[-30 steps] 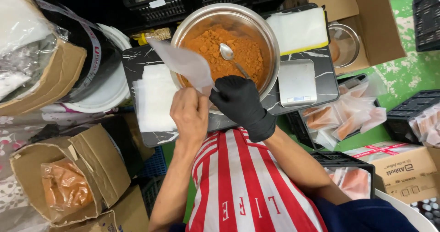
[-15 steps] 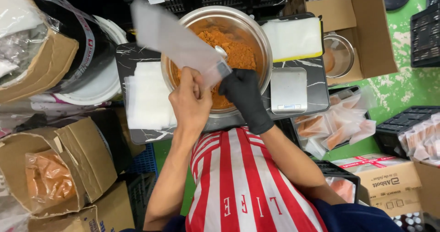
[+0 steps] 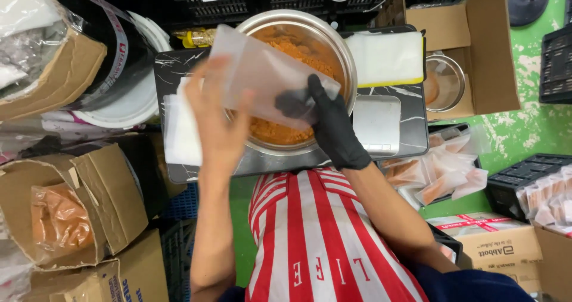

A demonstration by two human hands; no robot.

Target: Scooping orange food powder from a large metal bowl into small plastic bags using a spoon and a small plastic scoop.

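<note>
Clear plastic bag held over steel bowl of orange powder — bare left hand pinches its 8 o'clock edge, black-gloved right hand grips the 4 o'clock corner. Scale at 3 o'clock.

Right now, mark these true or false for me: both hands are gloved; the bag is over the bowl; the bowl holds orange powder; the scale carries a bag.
1. Both hands are gloved: false. Only the right hand wears a black glove; the left hand is bare.
2. The clear plastic bag is held over the metal bowl: true.
3. The bowl holds orange powder: true.
4. The scale carries a bag: false. Nothing lies on its platform.
</note>
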